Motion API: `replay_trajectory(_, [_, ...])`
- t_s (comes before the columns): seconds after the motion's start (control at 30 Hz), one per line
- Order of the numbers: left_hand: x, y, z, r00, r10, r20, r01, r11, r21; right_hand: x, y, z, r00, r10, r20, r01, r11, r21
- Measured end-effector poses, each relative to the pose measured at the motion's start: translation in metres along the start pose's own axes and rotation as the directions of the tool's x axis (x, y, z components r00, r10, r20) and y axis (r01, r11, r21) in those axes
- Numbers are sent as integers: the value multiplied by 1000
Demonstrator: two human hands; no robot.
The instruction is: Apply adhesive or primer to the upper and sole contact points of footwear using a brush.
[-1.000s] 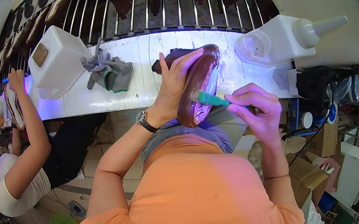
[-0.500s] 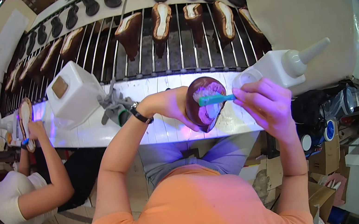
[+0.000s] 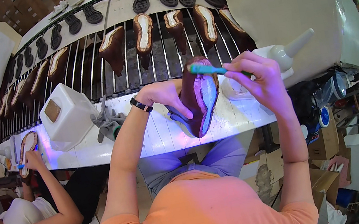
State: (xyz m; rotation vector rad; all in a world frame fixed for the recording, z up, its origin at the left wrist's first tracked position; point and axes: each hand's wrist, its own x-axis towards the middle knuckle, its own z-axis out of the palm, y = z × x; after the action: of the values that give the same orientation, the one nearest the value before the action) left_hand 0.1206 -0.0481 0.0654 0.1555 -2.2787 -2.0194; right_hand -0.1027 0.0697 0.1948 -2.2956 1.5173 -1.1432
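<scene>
My left hand point(image 3: 167, 97) is closed round a dark brown shoe upper point(image 3: 192, 98) held upright above the bench. Its underside faces right, with a pale strip lit violet and blue. My right hand point(image 3: 259, 73) pinches a teal brush point(image 3: 208, 69), whose head touches or hovers just over the top end of the upper's underside; contact is hard to tell. Just right of the upper, below my right hand, is a white open-topped tub point(image 3: 235, 88). A white squeeze bottle with a long nozzle point(image 3: 281, 56) lies behind that hand.
Beyond the white bench point(image 3: 154, 132) runs a roller conveyor point(image 3: 132, 79) bearing several brown uppers point(image 3: 144, 35), with black soles point(image 3: 141, 1) on a ledge behind. A white canister point(image 3: 68, 118) and grey gloves point(image 3: 108, 123) sit left. A co-worker's hand point(image 3: 33, 160) works on another shoe piece point(image 3: 28, 144).
My left hand has turned the shoe upper, so its long underside now shows on the right. The brush has risen toward its top end. The whole view has shifted slightly.
</scene>
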Motion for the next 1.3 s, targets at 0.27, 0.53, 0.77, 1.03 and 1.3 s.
replay_trajectory(0.27, [-46,-57,8,747,-148,-649,-32,966,-257,-35,43,-12,939,334,83,-338,940,43])
replay_trajectory(0.53, [-45,-73,79,496,-399,-772,-466,627,-624,-130,106,57,712,670,-210,-676,573,-464])
replay_trajectory(0.77, [-39,-84,157,671,-443,-594,-501,318,-805,-123,121,63,739,657,-147,-608,559,-564])
replay_trajectory(1.03, [-42,-94,167,597,-516,-614,-435,435,-788,-162,159,66,455,885,98,-755,325,569])
replay_trajectory(1.3, [-34,-92,170,557,-574,-600,-392,454,-800,-131,111,73,678,659,325,-672,377,637])
